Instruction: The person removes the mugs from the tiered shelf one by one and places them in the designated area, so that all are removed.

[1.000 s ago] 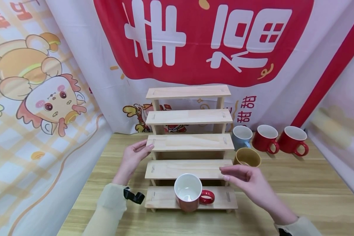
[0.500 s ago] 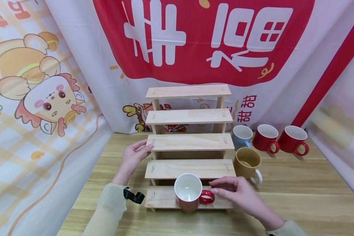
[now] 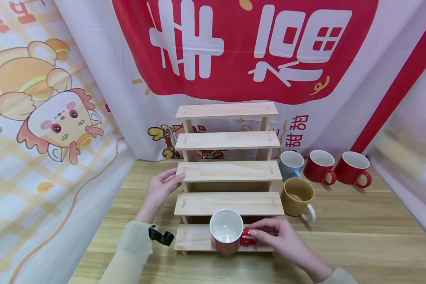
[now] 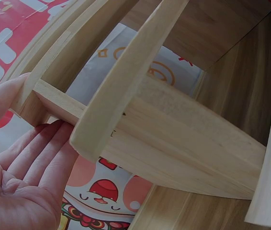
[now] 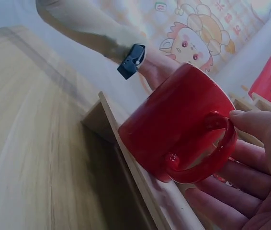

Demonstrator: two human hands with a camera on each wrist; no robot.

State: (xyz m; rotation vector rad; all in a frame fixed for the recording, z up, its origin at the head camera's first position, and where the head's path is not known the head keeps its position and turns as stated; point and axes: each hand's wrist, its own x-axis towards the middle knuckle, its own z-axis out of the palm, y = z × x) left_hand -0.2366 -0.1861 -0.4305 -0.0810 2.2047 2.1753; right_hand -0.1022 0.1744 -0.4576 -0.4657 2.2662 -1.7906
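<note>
A red mug (image 3: pixel 228 245) with a white inside stands upright on the lowest step of a stepped wooden shelf (image 3: pixel 230 172), its handle pointing right. My right hand (image 3: pixel 287 241) pinches that handle, the thumb on its upper side. In the right wrist view the fingers (image 5: pixel 241 179) lie beyond the handle, partly hidden by it. My left hand (image 3: pixel 159 193) holds the shelf's left side at the middle step. There the thumb rests on the board's end, and the left wrist view shows the other fingers (image 4: pixel 39 155) reaching under the wood.
Right of the shelf, a mustard mug (image 3: pixel 295 200) with a white handle stands close to its side. Behind it are a light blue mug (image 3: pixel 288 167) and two red mugs, one nearer (image 3: pixel 316 169) and one farther right (image 3: pixel 349 172). Printed cloth (image 3: pixel 241 90) hangs behind the shelf.
My right hand has moved down and left from beside the second step to the red mug's handle, uncovering the mustard mug. The left hand stays on the shelf.
</note>
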